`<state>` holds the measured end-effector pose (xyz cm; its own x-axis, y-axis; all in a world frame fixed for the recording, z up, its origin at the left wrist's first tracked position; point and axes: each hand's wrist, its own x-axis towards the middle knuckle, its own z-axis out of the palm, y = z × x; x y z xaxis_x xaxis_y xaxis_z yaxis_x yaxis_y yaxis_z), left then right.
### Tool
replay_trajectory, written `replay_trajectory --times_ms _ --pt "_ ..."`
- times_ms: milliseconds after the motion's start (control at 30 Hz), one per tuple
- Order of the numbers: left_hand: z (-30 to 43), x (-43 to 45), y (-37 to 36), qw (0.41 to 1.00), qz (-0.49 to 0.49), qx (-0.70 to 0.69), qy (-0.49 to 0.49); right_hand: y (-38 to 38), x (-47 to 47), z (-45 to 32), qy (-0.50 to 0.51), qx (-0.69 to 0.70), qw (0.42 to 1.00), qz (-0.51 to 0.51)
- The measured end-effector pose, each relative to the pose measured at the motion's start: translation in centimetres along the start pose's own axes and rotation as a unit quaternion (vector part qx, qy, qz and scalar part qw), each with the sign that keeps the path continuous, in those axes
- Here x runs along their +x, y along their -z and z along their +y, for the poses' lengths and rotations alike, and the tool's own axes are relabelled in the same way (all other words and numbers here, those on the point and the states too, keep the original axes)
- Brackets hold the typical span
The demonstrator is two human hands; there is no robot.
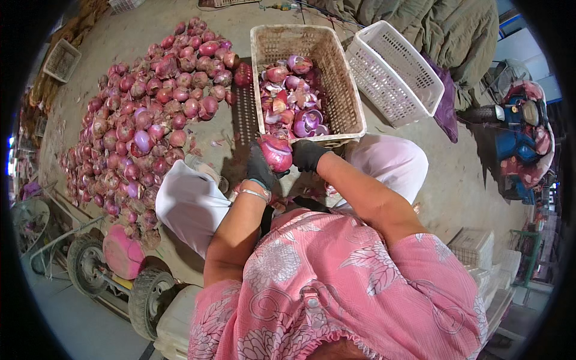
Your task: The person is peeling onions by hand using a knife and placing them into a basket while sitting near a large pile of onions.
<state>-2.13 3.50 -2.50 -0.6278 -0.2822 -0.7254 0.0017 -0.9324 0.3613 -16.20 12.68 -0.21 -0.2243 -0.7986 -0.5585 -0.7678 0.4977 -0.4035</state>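
Observation:
My left hand (261, 166), in a dark glove, grips a large red onion (276, 154) at the near edge of the crate. Its skin has a split line across the top, with paler purple showing. Beside the onion, my right hand (308, 155), also gloved, is curled with its fingers turned in; whether anything is in it is hidden. Just beyond both hands stands a dirty white plastic crate (344, 96) with perforated walls. Inside it lie loose onion skins (280, 105) and purple pieces (308, 122).
A wide heap of red onions (144, 121) covers the floor at left. An empty white crate (393, 74) leans beside the first one. A purple bag (443, 101) and a greenish tarp (432, 40) lie behind. Wheels (150, 301) and a pink round object (123, 252) sit lower left.

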Motion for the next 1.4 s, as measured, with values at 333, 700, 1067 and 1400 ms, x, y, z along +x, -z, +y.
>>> replay_trajectory --times_ms 333,700,1067,1400 --pt "2.4 -4.7 -0.4 0.977 -0.193 -0.044 -0.085 1.5 -2.1 1.3 0.019 0.001 0.985 0.169" --pt "3.0 -4.2 -0.7 0.952 -0.224 -0.155 -0.139 1.1 -6.9 -3.0 0.051 0.547 0.836 0.007" --pt "2.1 -1.6 1.2 0.971 -0.218 -0.091 -0.035 2.1 -5.6 -6.7 0.106 0.031 0.955 0.276" --pt "1.3 1.4 1.7 0.966 -0.161 -0.191 -0.067 -0.4 -6.8 -3.0 0.034 0.017 0.987 0.158"
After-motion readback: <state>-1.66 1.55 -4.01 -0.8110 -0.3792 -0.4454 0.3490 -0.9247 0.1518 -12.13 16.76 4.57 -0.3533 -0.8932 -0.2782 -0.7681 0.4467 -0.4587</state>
